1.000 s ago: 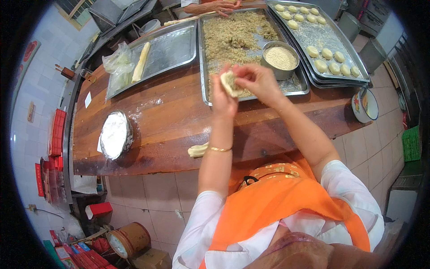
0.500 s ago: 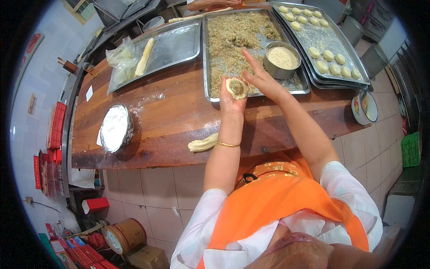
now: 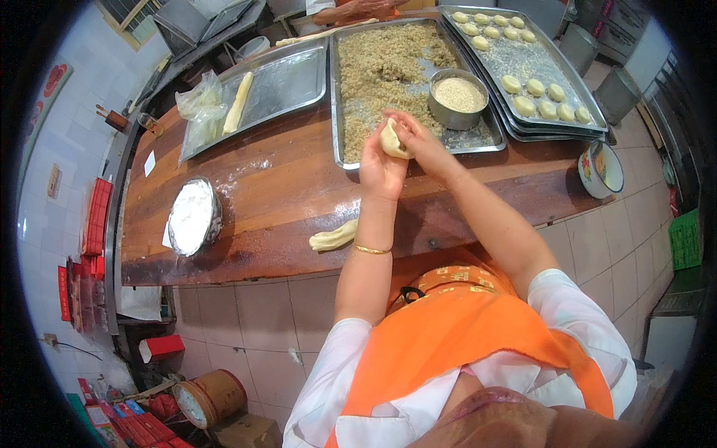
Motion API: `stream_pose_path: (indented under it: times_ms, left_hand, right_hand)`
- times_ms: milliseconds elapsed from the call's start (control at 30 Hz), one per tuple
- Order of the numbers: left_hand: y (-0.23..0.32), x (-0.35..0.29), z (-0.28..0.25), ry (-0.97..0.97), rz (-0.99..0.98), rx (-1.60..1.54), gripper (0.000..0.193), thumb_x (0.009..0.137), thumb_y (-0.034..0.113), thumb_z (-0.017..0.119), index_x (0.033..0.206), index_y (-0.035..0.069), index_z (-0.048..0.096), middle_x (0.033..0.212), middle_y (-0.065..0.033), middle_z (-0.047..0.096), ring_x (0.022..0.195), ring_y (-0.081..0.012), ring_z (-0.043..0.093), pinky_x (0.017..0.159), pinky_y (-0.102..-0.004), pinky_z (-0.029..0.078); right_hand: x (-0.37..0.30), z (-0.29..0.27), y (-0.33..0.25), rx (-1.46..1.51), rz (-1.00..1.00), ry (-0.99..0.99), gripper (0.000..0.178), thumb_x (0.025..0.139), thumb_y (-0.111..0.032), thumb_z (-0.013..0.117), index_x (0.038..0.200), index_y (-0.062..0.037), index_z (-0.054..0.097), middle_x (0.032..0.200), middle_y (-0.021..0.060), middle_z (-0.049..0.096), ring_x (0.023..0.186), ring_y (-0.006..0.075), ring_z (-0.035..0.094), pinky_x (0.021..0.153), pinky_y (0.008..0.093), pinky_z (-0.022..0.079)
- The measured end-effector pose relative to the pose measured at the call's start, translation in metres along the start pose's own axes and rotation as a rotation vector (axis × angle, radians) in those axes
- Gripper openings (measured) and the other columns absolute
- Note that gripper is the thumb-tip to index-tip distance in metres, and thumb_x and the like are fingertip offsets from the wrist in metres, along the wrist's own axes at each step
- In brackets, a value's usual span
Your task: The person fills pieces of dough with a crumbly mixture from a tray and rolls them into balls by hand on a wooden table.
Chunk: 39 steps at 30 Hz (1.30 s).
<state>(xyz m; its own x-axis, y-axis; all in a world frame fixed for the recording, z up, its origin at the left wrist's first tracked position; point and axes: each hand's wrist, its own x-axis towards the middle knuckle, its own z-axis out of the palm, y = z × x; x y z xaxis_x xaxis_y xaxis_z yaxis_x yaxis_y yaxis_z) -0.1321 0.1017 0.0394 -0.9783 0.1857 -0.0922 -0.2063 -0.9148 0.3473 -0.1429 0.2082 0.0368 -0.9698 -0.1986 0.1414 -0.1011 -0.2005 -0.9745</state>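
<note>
Bright indoor light, black fisheye corners.
Sheen on table [image 3: 284,187] and leftmost metal tray [image 3: 287,82]; straight edges bend toward rim.

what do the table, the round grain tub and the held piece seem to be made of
Table: wood, probably varnished, from its brown streaks and glossy reflections.
Round tub: likely metal, perhaps steel, given its thin rim and grey, dull sheen.
Held piece: apparently soft dough, smooth and pale, with a folded, pliable edge.
</note>
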Motion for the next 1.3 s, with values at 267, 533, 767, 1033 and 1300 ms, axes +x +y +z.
stream_pose_path:
  times_ms: [267, 533, 767, 1033, 1300]
  left_hand:
    - [-0.024, 0.020, -0.026, 0.006, 0.216, 0.078, 0.021, 0.098, 0.028, 0.063, 0.094, 0.008, 0.063, 0.084, -0.0009, 0.061, 0.078, -0.0108, 0.061, 0.068, -0.0259, 0.053]
    - [-0.013, 0.006, -0.028, -0.096, -0.069, -0.017, 0.032, 0.105, 0.034, 0.047, 0.116, 0.007, 0.062, 0.104, -0.0071, 0.066, 0.096, -0.0175, 0.065, 0.073, -0.0309, 0.059]
    - [-0.014, -0.011, -0.037, -0.182, -0.011, 0.094, 0.034, 0.101, 0.043, 0.055, 0.111, 0.011, 0.062, 0.094, -0.0022, 0.066, 0.080, -0.0124, 0.064, 0.056, -0.0220, 0.051]
    - [-0.029, -0.021, -0.028, 0.010, 0.194, 0.263, 0.019, 0.097, 0.030, 0.064, 0.093, 0.012, 0.060, 0.080, 0.0020, 0.060, 0.067, -0.0068, 0.057, 0.051, -0.0199, 0.043]
    - [-0.033, -0.022, -0.022, 0.134, 0.125, 0.079, 0.025, 0.098, 0.033, 0.062, 0.105, 0.009, 0.057, 0.091, -0.0014, 0.061, 0.077, -0.0115, 0.061, 0.059, -0.0244, 0.050]
  right_hand:
    - [-0.013, 0.007, 0.018, -0.416, -0.344, 0.085, 0.042, 0.095, -0.015, 0.057, 0.135, -0.0015, 0.054, 0.126, 0.0177, 0.064, 0.114, 0.0248, 0.062, 0.092, 0.0337, 0.050]
    - [-0.005, -0.056, -0.001, -1.110, -0.417, 0.225, 0.050, 0.103, -0.035, 0.049, 0.145, -0.0078, 0.046, 0.145, 0.0150, 0.051, 0.133, 0.0302, 0.048, 0.110, 0.0418, 0.037]
    - [-0.039, -0.011, -0.016, -0.027, 0.071, -0.141, 0.052, 0.095, -0.022, 0.061, 0.143, -0.0075, 0.048, 0.136, 0.0130, 0.056, 0.127, 0.0194, 0.050, 0.104, 0.0357, 0.042]
    - [-0.045, 0.004, 0.013, -0.174, -0.163, -0.112, 0.055, 0.089, -0.006, 0.049, 0.144, -0.0076, 0.045, 0.134, 0.0094, 0.054, 0.119, 0.0182, 0.053, 0.097, 0.0318, 0.045]
    - [-0.047, -0.006, -0.011, -0.418, -0.176, -0.308, 0.064, 0.096, -0.032, 0.058, 0.152, -0.0121, 0.036, 0.155, 0.0144, 0.035, 0.143, 0.0286, 0.035, 0.116, 0.0395, 0.029]
